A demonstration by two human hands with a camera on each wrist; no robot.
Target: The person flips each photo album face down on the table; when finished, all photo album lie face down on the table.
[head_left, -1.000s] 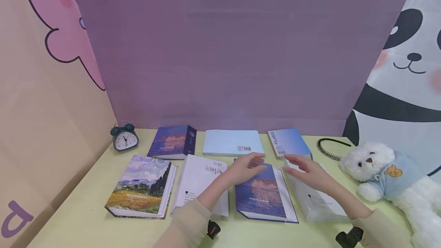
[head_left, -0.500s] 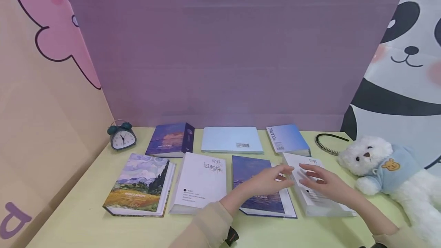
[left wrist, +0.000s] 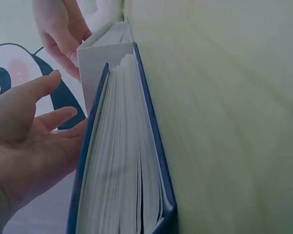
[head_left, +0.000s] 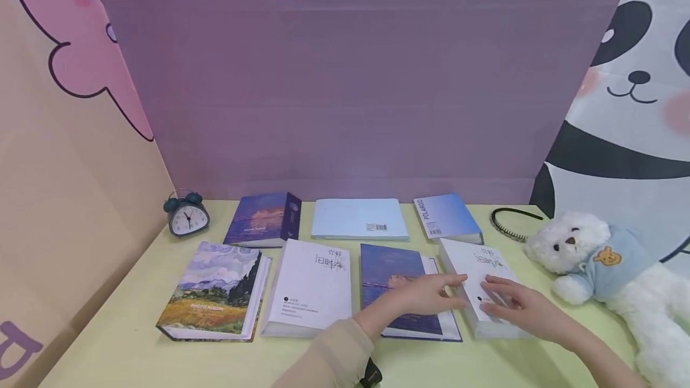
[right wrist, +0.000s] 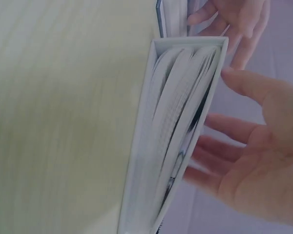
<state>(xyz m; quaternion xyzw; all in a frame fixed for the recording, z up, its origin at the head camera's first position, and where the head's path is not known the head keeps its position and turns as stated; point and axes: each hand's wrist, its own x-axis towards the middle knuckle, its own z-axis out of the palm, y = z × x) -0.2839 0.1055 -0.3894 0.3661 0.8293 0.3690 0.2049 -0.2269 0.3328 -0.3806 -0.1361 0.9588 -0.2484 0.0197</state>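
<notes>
In the head view, a white album point(head_left: 465, 265) lies at the right end of the front row. My right hand point(head_left: 530, 310) is over its cover with fingers loosely bent, gripping nothing. The right wrist view puts those fingertips at the cover's edge; contact is hard to tell. A dark blue photo album point(head_left: 385, 265) with a sea picture lies left of it, partly hidden by my left hand point(head_left: 423, 295). The left hand's fingers reach toward the white album's spine side, loosely spread, holding nothing. In the left wrist view, its palm is beside the blue album's pages point(left wrist: 119, 146).
Another white album point(head_left: 315, 292) and a landscape-painted album point(head_left: 215, 292) fill the front row's left. Behind lie a purple-blue album point(head_left: 261, 220), a pale blue album point(head_left: 358, 217) and a Polaroid album point(head_left: 447, 217). An alarm clock point(head_left: 188, 217), headband point(head_left: 504, 229) and teddy bear point(head_left: 598, 256) flank them.
Both hands have moved right and lower: the left from near the left white album to the blue album's right side, the right further down over the right white album. The head view has shifted slightly.
</notes>
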